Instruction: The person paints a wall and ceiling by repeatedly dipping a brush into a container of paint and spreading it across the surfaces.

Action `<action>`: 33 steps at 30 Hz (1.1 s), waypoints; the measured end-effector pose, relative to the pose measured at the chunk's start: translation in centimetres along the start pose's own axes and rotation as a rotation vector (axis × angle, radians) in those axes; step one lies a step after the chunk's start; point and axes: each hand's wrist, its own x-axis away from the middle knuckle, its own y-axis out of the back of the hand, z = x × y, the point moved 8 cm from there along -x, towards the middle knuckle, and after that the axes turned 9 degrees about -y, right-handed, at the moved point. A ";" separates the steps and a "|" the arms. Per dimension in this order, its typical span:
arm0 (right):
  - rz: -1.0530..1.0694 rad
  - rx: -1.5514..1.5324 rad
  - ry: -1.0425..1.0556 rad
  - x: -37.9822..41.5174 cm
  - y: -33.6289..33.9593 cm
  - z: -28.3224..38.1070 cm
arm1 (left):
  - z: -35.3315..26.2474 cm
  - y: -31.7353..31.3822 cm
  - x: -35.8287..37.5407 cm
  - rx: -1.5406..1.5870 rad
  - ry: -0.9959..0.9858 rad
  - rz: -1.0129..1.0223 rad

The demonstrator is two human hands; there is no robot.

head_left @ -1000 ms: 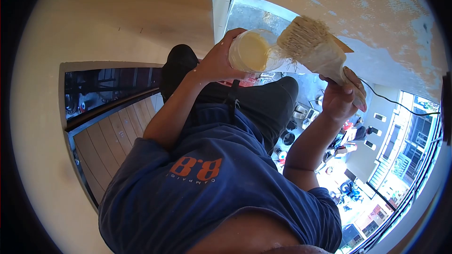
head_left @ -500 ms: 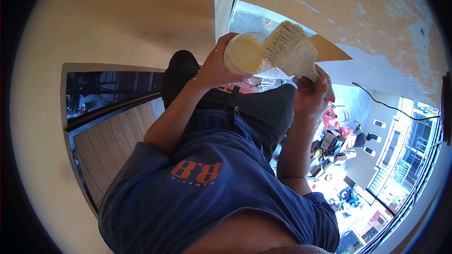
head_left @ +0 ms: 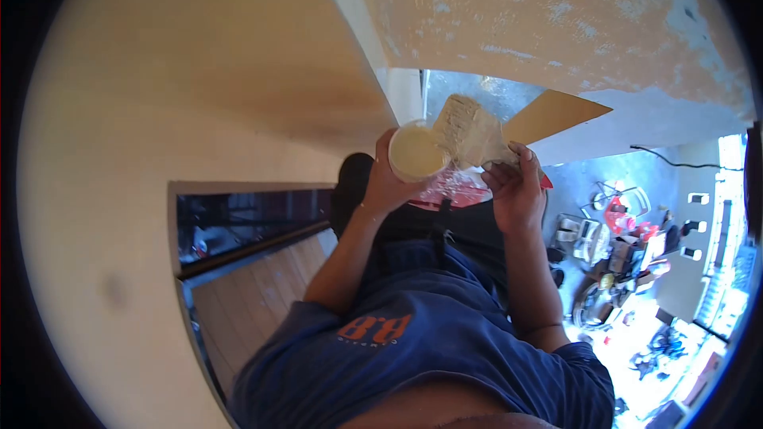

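My left hand [head_left: 385,179] is wrapped round a clear plastic cup [head_left: 416,152] of pale cream paint, its open top facing me. In my right hand [head_left: 517,195] is a wide paintbrush [head_left: 470,132], gripped by its handle, which has a red end. Thick paint coats the bristles and the base of the brush. The bristle side overlaps the right rim of the cup in this view. Both hands are in front of my dark trousers.
A wall with patchy orange-cream paint [head_left: 477,8] rises ahead, and a smooth cream wall [head_left: 238,56] stands at left. A wood-panelled door [head_left: 254,290] is below left. Chairs and clutter [head_left: 628,246] fill the floor far below right, near a black cable [head_left: 675,162].
My view has swung, so hands, cup and body appear lower and further right. The brush has turned, its bristles pointing more upward beside the cup. Both hands keep their holds.
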 end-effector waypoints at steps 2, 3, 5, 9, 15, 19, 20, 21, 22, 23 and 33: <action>-0.023 0.020 -0.085 -0.2 0.1 -1.1 | 0.0 0.1 0.2 -0.014 -0.019 0.019; -0.047 0.044 -0.103 -0.3 -0.3 -1.4 | 0.0 0.3 0.3 -0.007 -0.021 0.009; -0.021 -0.005 -0.096 -0.1 -1.0 -1.6 | 0.4 0.5 0.6 0.010 0.007 0.038; 0.007 0.071 -0.060 -0.4 -1.5 -2.1 | 2.0 0.9 0.9 0.046 0.067 0.072; 0.088 0.301 0.020 0.0 -2.2 -2.1 | 1.2 1.4 0.8 0.012 0.037 0.053; 0.149 0.348 0.121 0.6 -2.8 -1.5 | 1.0 1.3 0.6 0.121 0.066 0.028; 0.136 0.423 0.136 0.5 -2.8 -1.4 | 1.0 1.6 0.6 0.083 0.049 0.027; 0.123 0.501 0.152 0.5 -2.8 -1.3 | 1.0 1.7 0.7 0.048 0.031 0.026; 0.119 0.503 0.148 0.5 -2.8 -1.4 | 1.2 1.8 0.8 0.050 0.036 0.026; 0.119 0.404 0.114 0.4 -2.6 -1.6 | 1.7 1.8 1.0 0.050 0.087 0.052; 0.158 0.031 -0.106 -0.8 -2.9 -3.3 | 2.9 2.1 1.1 0.050 0.151 0.048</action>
